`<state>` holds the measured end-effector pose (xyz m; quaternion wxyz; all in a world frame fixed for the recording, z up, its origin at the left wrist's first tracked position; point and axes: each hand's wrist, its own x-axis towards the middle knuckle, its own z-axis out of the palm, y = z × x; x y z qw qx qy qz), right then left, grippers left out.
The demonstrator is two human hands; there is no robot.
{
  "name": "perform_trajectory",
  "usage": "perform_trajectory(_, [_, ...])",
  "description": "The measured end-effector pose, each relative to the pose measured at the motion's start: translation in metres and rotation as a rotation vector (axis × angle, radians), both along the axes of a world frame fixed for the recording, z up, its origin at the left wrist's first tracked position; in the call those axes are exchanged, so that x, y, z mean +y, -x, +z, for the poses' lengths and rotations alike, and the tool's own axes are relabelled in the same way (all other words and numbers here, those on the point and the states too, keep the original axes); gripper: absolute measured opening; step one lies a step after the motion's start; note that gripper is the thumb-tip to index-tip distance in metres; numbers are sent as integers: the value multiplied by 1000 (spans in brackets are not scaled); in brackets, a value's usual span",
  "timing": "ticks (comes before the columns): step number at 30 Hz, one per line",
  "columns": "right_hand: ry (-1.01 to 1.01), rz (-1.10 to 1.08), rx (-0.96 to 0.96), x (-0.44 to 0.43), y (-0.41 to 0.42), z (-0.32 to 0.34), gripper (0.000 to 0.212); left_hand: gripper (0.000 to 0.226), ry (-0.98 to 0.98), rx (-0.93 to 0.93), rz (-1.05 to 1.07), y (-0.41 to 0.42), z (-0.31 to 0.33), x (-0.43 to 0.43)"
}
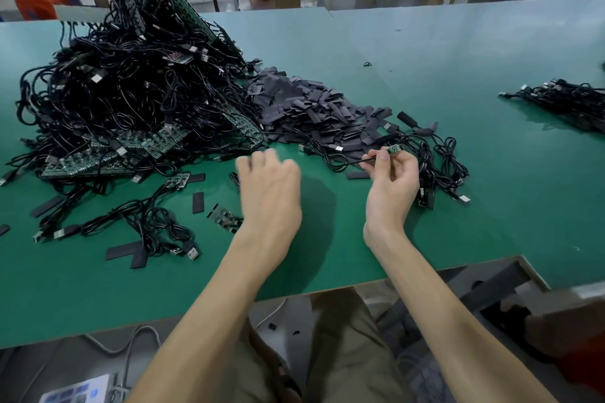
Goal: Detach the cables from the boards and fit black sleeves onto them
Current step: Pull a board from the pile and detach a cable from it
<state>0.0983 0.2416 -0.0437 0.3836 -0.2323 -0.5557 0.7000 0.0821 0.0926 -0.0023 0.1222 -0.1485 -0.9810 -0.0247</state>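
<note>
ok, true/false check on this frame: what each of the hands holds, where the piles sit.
1. The right hand pinches a cable ending in a small green board. True.
2. The left hand grips a black sleeve. False: it is blurred, its fingers are relaxed, and nothing shows in it.
3. The sleeve pile lies to the right of the big cable tangle. True.
4. The table is red. False: it is green.
</note>
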Motion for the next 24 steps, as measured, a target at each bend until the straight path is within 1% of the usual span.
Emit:
perform_trajectory(2, [-8,6,7,-1,0,0,7,33,-161,-22,-229,6,-7,16])
perform_trajectory(3, [-13,4,12,-1,0,0,7,31,-195,-58,-328,9,-12,25])
perform_trajectory(4, [-16,-1,18,-1,0,-1,6,29,-188,-82,-405,11,-18,34])
perform_trajectory(6, [-16,-13,24,0,0,-1,5,31,-139,-89,-486,17,-32,47])
perform_trajectory(10, [-36,-36,0,1,1,-2,8,35,-214,-10,-459,23,-46,60])
perform_trajectory(15, [-44,-48,-29,1,2,-2,4,34,-240,-28,-448,33,-46,65])
perform_trajectory(19, [-44,-55,-39,1,2,-2,10,27,-295,-3,-447,31,-47,60])
perform_trajectory(24, [-57,-55,-48,1,2,-2,10,20,-303,41,-503,30,-47,50])
